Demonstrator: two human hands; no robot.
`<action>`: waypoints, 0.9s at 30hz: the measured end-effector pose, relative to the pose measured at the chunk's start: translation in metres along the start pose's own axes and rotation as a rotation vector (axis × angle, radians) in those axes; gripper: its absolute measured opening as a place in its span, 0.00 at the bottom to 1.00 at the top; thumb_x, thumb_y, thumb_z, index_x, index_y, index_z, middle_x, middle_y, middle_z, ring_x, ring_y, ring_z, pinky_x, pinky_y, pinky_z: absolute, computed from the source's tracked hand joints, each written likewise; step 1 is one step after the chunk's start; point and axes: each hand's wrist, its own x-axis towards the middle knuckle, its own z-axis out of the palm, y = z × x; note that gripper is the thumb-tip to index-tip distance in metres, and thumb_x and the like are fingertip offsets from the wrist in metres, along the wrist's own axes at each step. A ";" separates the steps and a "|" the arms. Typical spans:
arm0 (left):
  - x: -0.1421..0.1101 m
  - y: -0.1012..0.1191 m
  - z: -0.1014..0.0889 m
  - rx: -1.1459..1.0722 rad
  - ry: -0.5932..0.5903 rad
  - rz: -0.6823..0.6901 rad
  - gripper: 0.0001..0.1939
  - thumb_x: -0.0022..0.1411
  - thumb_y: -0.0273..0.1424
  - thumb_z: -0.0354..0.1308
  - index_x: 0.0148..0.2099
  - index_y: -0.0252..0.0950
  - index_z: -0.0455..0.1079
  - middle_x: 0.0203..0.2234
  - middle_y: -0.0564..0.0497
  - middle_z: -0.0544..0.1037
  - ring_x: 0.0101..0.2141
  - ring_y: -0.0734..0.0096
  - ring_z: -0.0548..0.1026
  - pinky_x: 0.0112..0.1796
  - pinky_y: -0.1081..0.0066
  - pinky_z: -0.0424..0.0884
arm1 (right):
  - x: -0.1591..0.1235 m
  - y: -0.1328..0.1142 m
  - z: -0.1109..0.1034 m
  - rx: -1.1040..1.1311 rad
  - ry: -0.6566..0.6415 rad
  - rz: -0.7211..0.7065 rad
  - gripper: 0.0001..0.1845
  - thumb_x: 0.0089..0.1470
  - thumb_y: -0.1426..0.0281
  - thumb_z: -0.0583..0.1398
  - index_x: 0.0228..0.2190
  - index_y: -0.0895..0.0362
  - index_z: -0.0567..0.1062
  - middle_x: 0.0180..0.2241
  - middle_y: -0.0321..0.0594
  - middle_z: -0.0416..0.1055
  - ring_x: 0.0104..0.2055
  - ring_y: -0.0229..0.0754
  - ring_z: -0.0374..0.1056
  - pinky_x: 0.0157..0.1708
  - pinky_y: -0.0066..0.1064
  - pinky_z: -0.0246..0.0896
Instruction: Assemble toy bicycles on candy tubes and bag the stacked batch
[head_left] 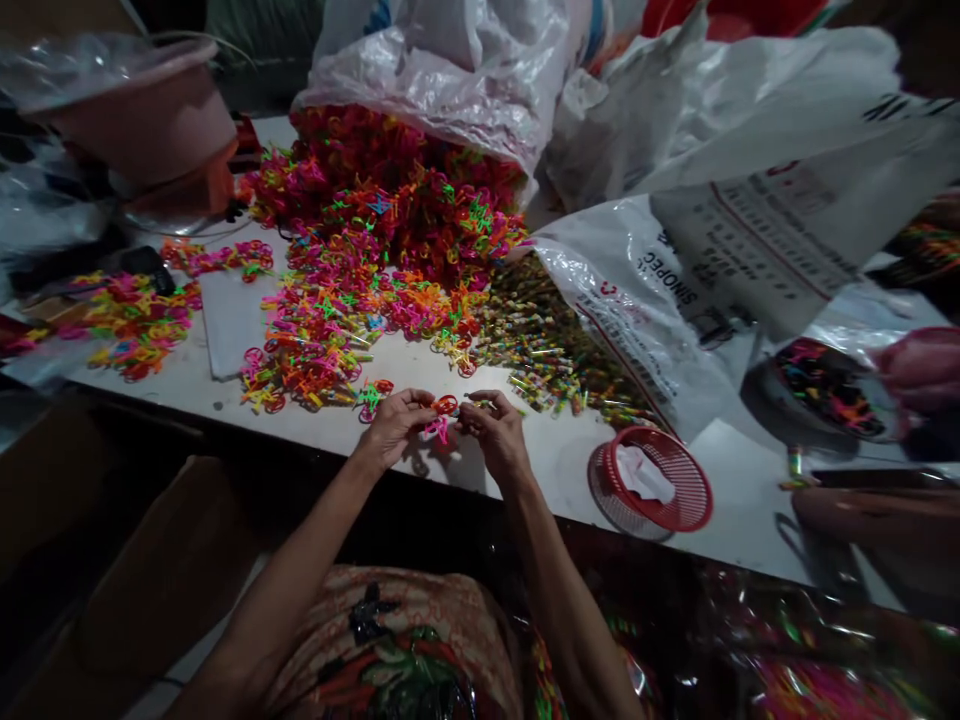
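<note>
My left hand is closed in a pinch near the table's front edge, on an orange-red looped plastic piece. A pink plastic piece hangs just below it, between my hands. Close by on the right, my right hand is also pinched, its fingertips at something small and dark that I cannot make out. Ahead lies a big heap of bright small plastic pieces, spilling from a translucent bag. To its right spreads a pile of short, multicoloured patterned sticks.
A red mesh basket with white paper inside stands right of my hands. White printed sacks slump over the back right. At the left are a pink tub, a white card and more plastic pieces. Another person's arm reaches in at right.
</note>
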 end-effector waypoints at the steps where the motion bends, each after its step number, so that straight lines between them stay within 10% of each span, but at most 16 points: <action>1: -0.002 -0.001 0.000 -0.022 0.005 -0.004 0.17 0.35 0.19 0.68 0.32 0.31 0.70 0.22 0.53 0.78 0.22 0.78 0.74 0.27 0.77 0.70 | -0.001 0.002 0.000 0.002 -0.027 0.015 0.20 0.31 0.67 0.70 0.28 0.55 0.69 0.18 0.29 0.70 0.19 0.35 0.68 0.22 0.26 0.61; 27: -0.013 -0.002 -0.013 0.084 -0.071 -0.009 0.21 0.30 0.22 0.72 0.34 0.33 0.79 0.26 0.50 0.80 0.29 0.74 0.75 0.35 0.72 0.71 | -0.004 0.005 -0.013 -0.121 -0.279 0.066 0.15 0.31 0.65 0.73 0.24 0.58 0.78 0.18 0.34 0.73 0.21 0.36 0.68 0.26 0.29 0.63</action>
